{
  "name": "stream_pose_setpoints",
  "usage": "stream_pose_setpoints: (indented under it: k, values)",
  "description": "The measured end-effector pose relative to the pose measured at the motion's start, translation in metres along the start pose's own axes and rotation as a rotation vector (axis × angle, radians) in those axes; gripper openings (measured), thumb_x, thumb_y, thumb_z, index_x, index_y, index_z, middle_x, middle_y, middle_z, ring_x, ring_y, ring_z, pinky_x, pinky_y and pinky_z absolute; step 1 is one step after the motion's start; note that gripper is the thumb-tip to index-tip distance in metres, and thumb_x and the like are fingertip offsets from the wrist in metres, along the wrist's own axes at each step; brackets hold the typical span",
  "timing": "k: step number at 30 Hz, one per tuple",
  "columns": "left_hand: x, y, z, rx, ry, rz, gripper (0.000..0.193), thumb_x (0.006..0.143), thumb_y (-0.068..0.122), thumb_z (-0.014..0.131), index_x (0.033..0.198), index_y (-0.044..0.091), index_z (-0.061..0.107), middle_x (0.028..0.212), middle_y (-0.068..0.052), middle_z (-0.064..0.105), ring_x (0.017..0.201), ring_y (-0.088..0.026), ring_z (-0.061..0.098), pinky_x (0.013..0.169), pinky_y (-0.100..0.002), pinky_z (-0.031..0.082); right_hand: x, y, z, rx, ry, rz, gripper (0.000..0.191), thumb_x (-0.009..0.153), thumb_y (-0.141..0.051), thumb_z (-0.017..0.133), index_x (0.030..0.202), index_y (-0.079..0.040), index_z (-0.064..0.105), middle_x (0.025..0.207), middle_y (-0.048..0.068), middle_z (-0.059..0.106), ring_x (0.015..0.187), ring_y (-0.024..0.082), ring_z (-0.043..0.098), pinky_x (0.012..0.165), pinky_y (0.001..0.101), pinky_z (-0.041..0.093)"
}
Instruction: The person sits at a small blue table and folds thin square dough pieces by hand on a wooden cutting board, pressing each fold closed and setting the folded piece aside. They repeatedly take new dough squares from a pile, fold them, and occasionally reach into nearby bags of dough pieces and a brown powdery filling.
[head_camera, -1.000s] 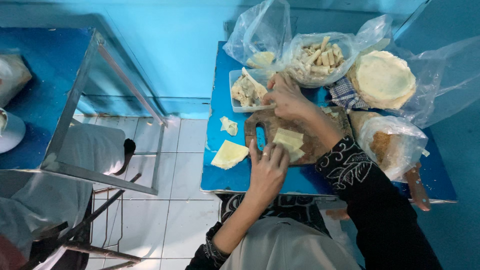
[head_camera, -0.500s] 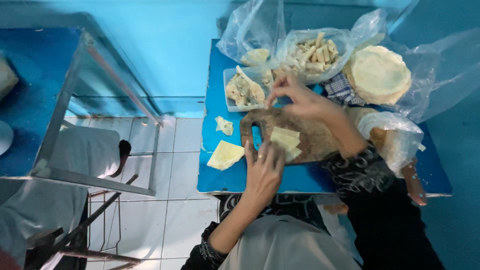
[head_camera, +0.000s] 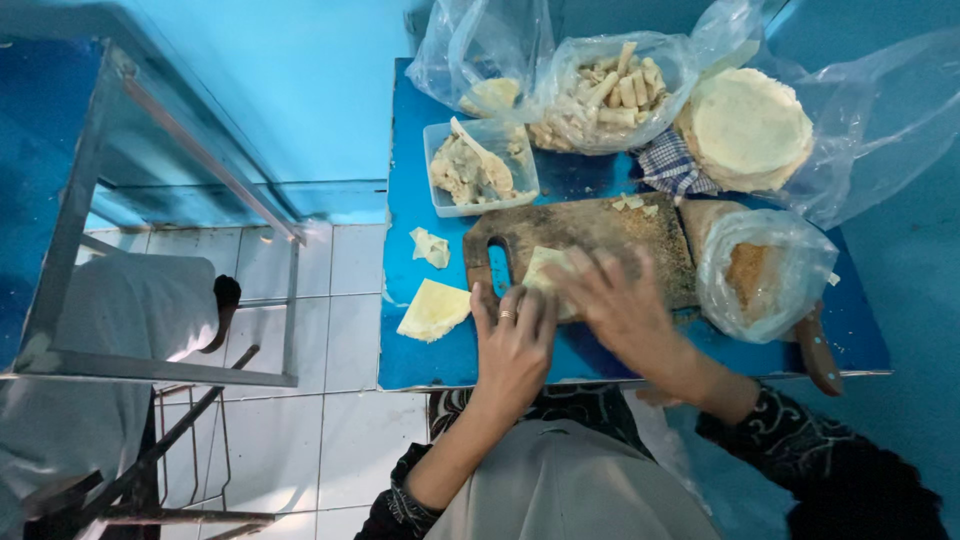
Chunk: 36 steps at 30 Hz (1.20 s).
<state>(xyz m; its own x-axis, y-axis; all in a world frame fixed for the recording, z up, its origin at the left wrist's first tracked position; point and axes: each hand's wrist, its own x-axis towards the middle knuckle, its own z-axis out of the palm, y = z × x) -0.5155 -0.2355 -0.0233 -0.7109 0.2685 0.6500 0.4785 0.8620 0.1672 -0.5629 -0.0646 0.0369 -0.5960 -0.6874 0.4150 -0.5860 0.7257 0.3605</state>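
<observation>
While both hands press a pale wrapper sheet (head_camera: 545, 272) on the wooden board (head_camera: 600, 235), left hand (head_camera: 513, 345) fingers lie flat together, right hand (head_camera: 622, 305) fingers spread wide over it

A worn, rough wooden cutting board (head_camera: 600, 240) lies on a smooth blue worktop (head_camera: 420, 360). At twelve o'clock, glossy clear plastic bags (head_camera: 600, 90); matt pale dough sheet (head_camera: 435, 310) at nine o'clock; checked cloth (head_camera: 670, 165).
</observation>
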Motion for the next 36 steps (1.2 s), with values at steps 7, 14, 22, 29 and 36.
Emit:
stream_pose_setpoints:
  k: [7, 14, 22, 29, 36]
  values:
    - [-0.003, 0.0, -0.001, 0.019, 0.003, 0.001, 0.04, 0.087, 0.012, 0.061, 0.124, -0.002, 0.068, 0.121, -0.015, 0.06, 0.122, -0.031, 0.057, 0.115, -0.072, 0.027, -0.003, 0.015, 0.0, 0.193, -0.002, 0.01, 0.066, 0.077, -0.037, 0.074, 0.141, -0.025, 0.061, 0.136, 0.009, 0.048, 0.121, 0.031, 0.046, 0.103, 0.0603, 0.034]
    - [-0.002, -0.001, -0.002, 0.026, -0.023, 0.017, 0.04, 0.084, 0.013, 0.06, 0.121, -0.003, 0.068, 0.122, -0.017, 0.06, 0.126, -0.032, 0.056, 0.114, -0.072, 0.027, -0.005, 0.001, 0.028, -0.029, 0.048, -0.045, 0.063, 0.088, -0.034, 0.072, 0.148, -0.03, 0.056, 0.143, 0.005, 0.047, 0.128, 0.026, 0.045, 0.107, 0.0589, 0.034]
    - [0.002, 0.0, -0.009, 0.025, 0.003, 0.002, 0.04, 0.088, 0.012, 0.06, 0.125, -0.001, 0.067, 0.122, -0.015, 0.059, 0.126, -0.032, 0.054, 0.115, -0.07, 0.027, 0.007, 0.009, 0.025, -0.001, 0.006, 0.027, 0.078, 0.077, -0.045, 0.074, 0.15, -0.026, 0.055, 0.138, 0.007, 0.048, 0.126, 0.028, 0.045, 0.104, 0.0619, 0.033]
    - [0.001, 0.0, -0.009, 0.053, -0.036, 0.032, 0.037, 0.087, 0.012, 0.06, 0.12, -0.001, 0.068, 0.115, -0.014, 0.058, 0.121, -0.032, 0.055, 0.114, -0.071, 0.027, 0.016, 0.012, 0.012, 0.116, -0.01, 0.031, 0.041, 0.086, -0.025, 0.072, 0.126, -0.024, 0.062, 0.132, 0.008, 0.05, 0.124, 0.029, 0.047, 0.105, 0.0575, 0.034]
    - [-0.002, 0.002, -0.01, 0.045, -0.006, 0.042, 0.04, 0.086, 0.013, 0.061, 0.123, -0.001, 0.069, 0.114, -0.013, 0.058, 0.119, -0.031, 0.055, 0.115, -0.07, 0.027, 0.05, 0.014, 0.034, 0.165, -0.063, 0.025, 0.024, 0.09, -0.028, 0.067, 0.108, -0.012, 0.063, 0.116, 0.011, 0.052, 0.111, 0.032, 0.048, 0.093, 0.0591, 0.035]
